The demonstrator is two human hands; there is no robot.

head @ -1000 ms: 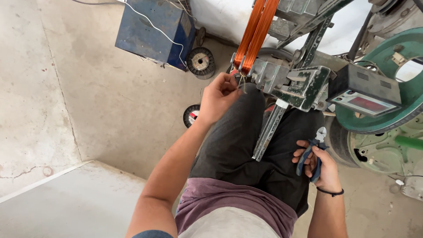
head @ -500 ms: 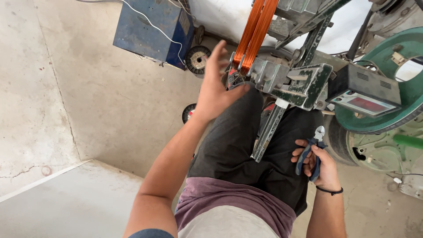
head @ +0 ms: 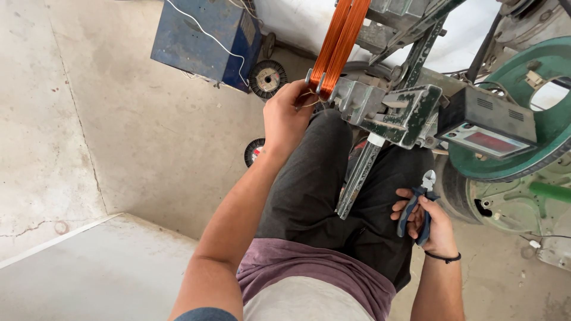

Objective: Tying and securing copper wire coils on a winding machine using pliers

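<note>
Pinching with my left hand (head: 285, 119), fingers together on the thin tie wire at the foot of the copper coil (head: 336, 44) on the winding former (head: 386, 110), I should keep it taut; my right hand (head: 431, 223) grips cutting pliers (head: 416, 205) over my lap. Beyond sit a red-windowed counter box (head: 485, 125) and a blue metal box (head: 205, 38).

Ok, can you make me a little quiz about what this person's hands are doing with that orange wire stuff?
1. True or false: the right hand holds blue-handled pliers.
2. What does the left hand touch?
A. the blue metal box
B. the bottom of the orange copper wire coil
C. the green wheel
3. Fill in: the small wire spools lie on the concrete ____.

Key: 1 true; 2 B; 3 floor.
</note>
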